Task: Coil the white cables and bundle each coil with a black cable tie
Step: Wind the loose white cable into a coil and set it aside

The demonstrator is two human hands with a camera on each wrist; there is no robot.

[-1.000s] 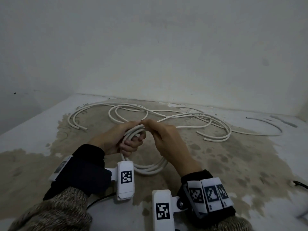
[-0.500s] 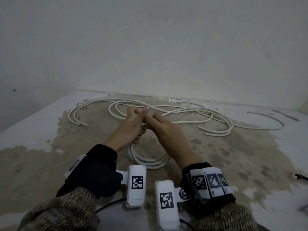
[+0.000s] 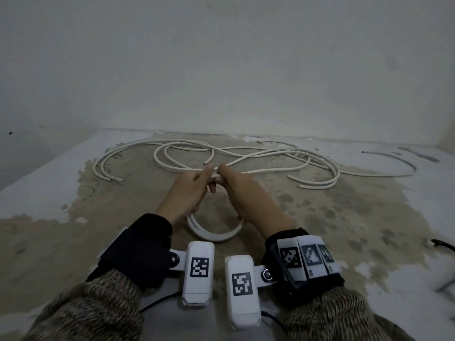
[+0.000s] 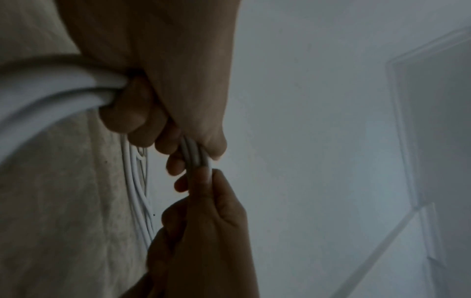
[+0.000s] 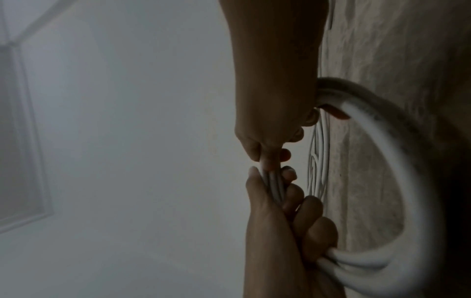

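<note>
A small coil of white cable [image 3: 211, 236] [image 4: 51, 88] [image 5: 407, 161] hangs between my two hands above the stained floor. My left hand [image 3: 209, 178] [image 4: 183, 149] grips the top of the coil, fingers curled round several strands. My right hand [image 3: 222, 175] [image 5: 270, 159] meets it from the right and pinches the same strands between thumb and fingertips. The right side of the coil passes under the right palm. More white cable [image 3: 246, 158] lies in loose loops on the floor beyond the hands. No black cable tie shows in any view.
Cut cable ends lie at the left [image 3: 118, 179] and right [image 3: 302, 187] of the loose loops. A thin grey curved strip [image 3: 398, 158] lies far right near the wall [image 3: 221, 70]. A black cord [image 3: 443, 243] enters at the right edge.
Both hands have moved forward with the coil. The left hand has rolled over, its back now up, and the coil hangs lower beneath the hands.
</note>
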